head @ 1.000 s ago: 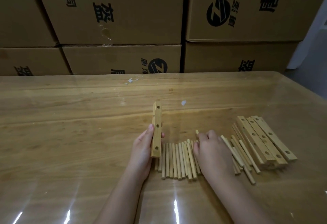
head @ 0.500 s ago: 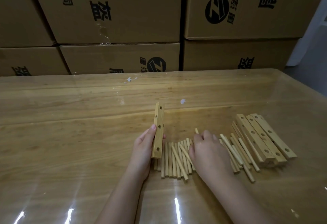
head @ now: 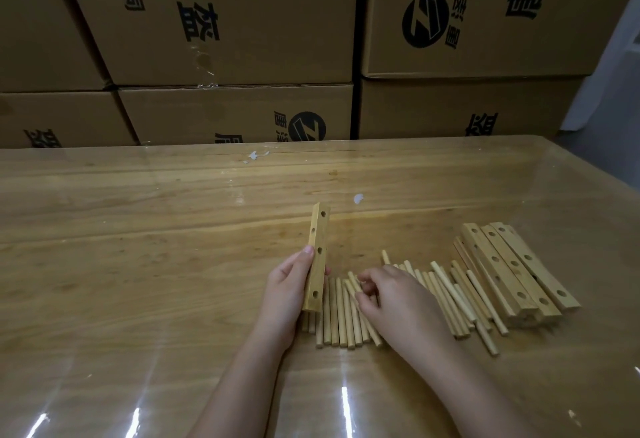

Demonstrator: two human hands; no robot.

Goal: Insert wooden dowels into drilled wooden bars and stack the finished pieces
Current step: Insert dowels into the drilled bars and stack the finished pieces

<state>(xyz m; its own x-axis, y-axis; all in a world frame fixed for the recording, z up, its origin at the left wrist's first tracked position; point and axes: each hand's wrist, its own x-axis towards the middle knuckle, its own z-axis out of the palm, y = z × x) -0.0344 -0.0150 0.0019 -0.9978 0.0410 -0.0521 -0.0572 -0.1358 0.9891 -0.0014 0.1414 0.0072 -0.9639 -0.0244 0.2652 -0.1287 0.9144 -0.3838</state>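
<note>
Right hand (head: 398, 302) has slid left across the dowels (head: 337, 316) since half a second ago, while the left hand (head: 287, 292) keeps its bar raised.

One drilled bar (head: 317, 257) with four holes showing stands tilted on end in the left hand, thumb along its left edge and fingers behind, its lower end above the left end of the dowel row. The right hand lies palm down, fingers curled, pinching one slanted dowel (head: 374, 332) in the row. The dowels lie side by side and overlapping on the table (head: 138, 264), too many to count surely. At the right is a pile of bars (head: 512, 271), three on top. Six cardboard boxes (head: 225, 22) stand behind, printed with upside-down black Chinese characters and a round Z-like logo (head: 426, 22).
</note>
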